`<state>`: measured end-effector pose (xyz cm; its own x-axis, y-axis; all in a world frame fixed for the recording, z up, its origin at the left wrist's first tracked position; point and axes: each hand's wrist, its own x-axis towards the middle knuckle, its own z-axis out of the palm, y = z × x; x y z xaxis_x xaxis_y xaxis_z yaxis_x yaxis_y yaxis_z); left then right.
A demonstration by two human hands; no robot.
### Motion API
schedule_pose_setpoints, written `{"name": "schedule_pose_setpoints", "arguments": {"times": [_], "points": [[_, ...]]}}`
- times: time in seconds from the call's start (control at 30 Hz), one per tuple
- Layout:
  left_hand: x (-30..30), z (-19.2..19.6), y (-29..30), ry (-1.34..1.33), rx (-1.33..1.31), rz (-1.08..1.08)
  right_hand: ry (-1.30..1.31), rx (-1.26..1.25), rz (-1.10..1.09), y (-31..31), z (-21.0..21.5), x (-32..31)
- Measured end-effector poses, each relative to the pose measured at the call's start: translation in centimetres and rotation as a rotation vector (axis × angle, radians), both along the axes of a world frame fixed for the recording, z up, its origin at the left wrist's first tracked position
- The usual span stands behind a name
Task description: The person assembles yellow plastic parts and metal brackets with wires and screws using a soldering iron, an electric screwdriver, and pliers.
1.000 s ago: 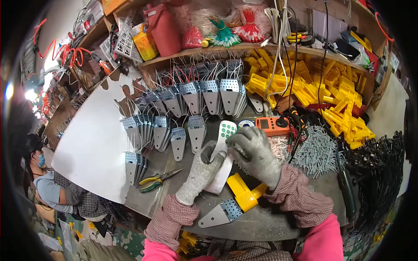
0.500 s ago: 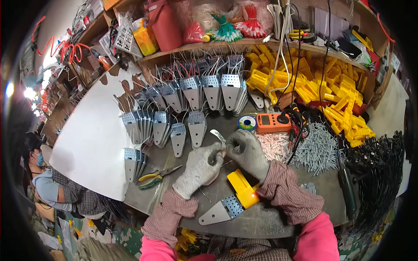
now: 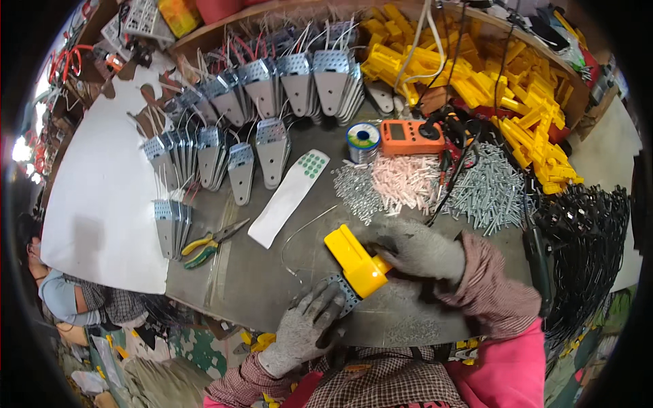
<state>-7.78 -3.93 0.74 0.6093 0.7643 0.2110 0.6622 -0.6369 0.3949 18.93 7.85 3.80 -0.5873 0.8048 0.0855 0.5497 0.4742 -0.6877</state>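
My left hand (image 3: 307, 326), in a grey work glove, lies with its fingers over a perforated metal bracket (image 3: 348, 296) at the table's near edge, hiding most of it. A yellow plastic holder (image 3: 356, 262) sits at the bracket's far end, tilted on the table. My right hand (image 3: 418, 250), gloved too, has curled fingers against the holder's right side; its fingertips are partly hidden. A thin wire (image 3: 290, 238) curves up from beside the bracket. Beyond it lies a white paper strip (image 3: 280, 207) with green round stickers at one end.
Pliers (image 3: 212, 245) lie at left, below rows of metal brackets (image 3: 272, 153). Toward the back right are a solder spool (image 3: 363, 141), an orange multimeter (image 3: 408, 136), small pink parts (image 3: 406, 182), screws (image 3: 486, 190) and piled yellow holders (image 3: 476, 78). Black cables (image 3: 588, 265) hang at right.
Both hands have come down from mid-table to the bracket and yellow holder. The white strip now lies on the table, out of my hands. The whole view has shifted downward.
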Motion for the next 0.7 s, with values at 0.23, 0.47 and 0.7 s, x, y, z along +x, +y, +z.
{"name": "schedule_pose_setpoints", "arguments": {"times": [0.23,0.47,0.7], "points": [[8.3,5.5,6.4,-0.168,0.253,-0.09,-1.237,0.47,-0.258,12.0,7.3,6.7],[10.2,3.3,10.2,0.112,-0.162,-0.077,-1.142,0.103,-0.288,16.6,7.0,7.1],[6.5,6.5,-1.4,0.244,0.61,0.318,0.335,0.183,-0.305,11.2,4.6,10.3]]}}
